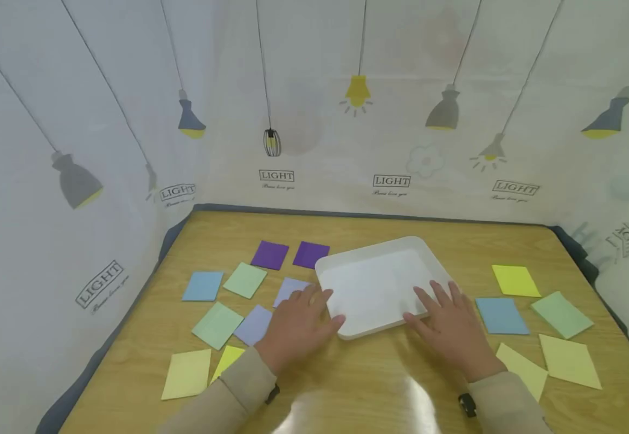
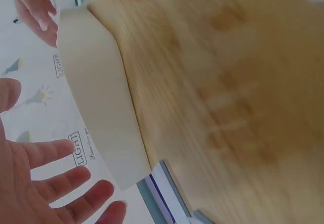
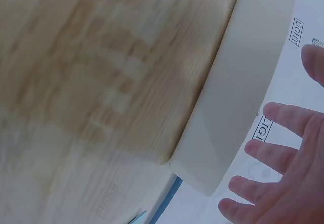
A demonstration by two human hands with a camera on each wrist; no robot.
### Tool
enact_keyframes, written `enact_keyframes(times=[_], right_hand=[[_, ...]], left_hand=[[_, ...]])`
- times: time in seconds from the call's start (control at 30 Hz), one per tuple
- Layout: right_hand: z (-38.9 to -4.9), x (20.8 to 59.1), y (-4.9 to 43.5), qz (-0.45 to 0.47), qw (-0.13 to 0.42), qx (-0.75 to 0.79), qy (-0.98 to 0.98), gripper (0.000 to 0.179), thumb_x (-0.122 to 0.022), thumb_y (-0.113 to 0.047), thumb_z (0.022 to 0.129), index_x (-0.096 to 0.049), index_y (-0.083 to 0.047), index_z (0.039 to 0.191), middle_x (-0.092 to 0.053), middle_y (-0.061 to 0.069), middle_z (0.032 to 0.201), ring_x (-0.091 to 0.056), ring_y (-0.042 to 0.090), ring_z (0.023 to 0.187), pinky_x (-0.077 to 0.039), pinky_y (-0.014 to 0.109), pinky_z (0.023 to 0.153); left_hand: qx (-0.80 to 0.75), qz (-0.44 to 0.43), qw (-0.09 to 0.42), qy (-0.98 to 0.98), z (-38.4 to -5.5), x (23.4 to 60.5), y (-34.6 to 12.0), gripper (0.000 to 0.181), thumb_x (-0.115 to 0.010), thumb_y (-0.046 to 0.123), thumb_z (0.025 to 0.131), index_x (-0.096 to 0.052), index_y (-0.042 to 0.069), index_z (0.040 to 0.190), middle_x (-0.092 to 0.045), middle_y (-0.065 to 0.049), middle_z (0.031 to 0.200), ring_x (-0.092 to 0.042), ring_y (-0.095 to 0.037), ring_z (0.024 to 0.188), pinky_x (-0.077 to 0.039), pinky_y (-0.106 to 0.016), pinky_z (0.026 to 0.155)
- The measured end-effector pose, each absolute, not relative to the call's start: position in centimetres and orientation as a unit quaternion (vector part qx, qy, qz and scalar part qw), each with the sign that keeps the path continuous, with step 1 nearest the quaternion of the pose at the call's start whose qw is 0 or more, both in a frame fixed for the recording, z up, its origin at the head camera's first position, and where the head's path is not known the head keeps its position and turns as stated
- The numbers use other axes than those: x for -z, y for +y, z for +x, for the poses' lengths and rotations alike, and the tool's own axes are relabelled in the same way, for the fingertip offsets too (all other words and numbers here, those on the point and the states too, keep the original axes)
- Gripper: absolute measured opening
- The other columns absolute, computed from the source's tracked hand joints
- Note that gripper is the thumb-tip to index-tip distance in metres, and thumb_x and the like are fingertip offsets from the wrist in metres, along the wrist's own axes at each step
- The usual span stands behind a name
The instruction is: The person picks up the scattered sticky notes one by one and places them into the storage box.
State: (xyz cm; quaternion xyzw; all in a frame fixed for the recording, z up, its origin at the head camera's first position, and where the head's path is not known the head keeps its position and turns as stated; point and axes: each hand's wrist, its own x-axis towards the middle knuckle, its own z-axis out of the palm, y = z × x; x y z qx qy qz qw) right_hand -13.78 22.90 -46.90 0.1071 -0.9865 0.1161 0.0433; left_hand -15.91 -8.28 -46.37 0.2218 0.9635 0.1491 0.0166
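A white, shallow rectangular tray [image 1: 379, 289] sits at an angle on the wooden table in front of me. My left hand [image 1: 300, 322] is at its near left corner, fingers spread and the thumb pointing toward the rim. Over the right side reaches my right hand [image 1: 452, 328], its fingers spread and overlapping the tray in the head view. Both wrist views show the tray's outer side wall [image 2: 101, 92] close to the table, with the left fingers [image 2: 63, 183] and right fingers [image 3: 273, 155] extended, not curled around it.
Square paper notes lie on both sides: purple ones [image 1: 270, 255] behind, blue [image 1: 203, 286], green [image 1: 218, 325] and pale yellow [image 1: 187, 374] at left, and blue [image 1: 502, 316], green [image 1: 562, 314] and yellow [image 1: 516, 281] at right. A lamp-printed curtain [image 1: 325, 138] encloses the table.
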Motion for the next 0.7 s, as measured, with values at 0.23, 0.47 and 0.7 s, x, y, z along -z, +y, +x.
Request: enact_keyframes(times=[0.23, 0.47, 0.7], right_hand=[[-13.6, 46.8, 23.4, 0.130, 0.103, -0.082, -0.983, 0.051, -0.058, -0.042, 0.100, -0.062, -0.006, 0.135, -0.059, 0.024, 0.138, -0.050, 0.047, 0.131, -0.036, 0.062, 0.111], [-13.5, 46.8, 23.8, 0.127, 0.124, -0.087, -0.980, 0.035, -0.056, -0.020, 0.099, -0.066, -0.003, 0.127, -0.065, 0.024, 0.129, -0.058, 0.043, 0.119, -0.043, 0.061, 0.101], [-13.5, 46.9, 24.4, 0.098, 0.098, -0.105, -0.985, 0.038, -0.055, -0.009, 0.094, -0.064, -0.002, 0.130, -0.061, 0.026, 0.132, -0.053, 0.054, 0.115, -0.046, 0.065, 0.093]], left_hand=[[-0.139, 0.249, 0.004, 0.958, -15.4, 46.6, -7.3, 0.058, -0.040, 0.058, 0.103, -0.058, 0.016, 0.140, -0.060, -0.009, 0.134, -0.062, -0.029, 0.113, -0.055, -0.043, 0.085], [-0.115, 0.300, -0.031, 0.946, -14.4, 46.5, -6.5, 0.042, -0.047, 0.046, 0.105, -0.067, 0.015, 0.126, -0.068, -0.004, 0.119, -0.066, -0.019, 0.103, -0.057, -0.033, 0.082], [-0.100, 0.315, -0.030, 0.943, -13.7, 46.8, -5.9, 0.035, -0.054, 0.042, 0.103, -0.070, 0.015, 0.120, -0.070, 0.000, 0.108, -0.065, -0.014, 0.094, -0.056, -0.027, 0.078]])
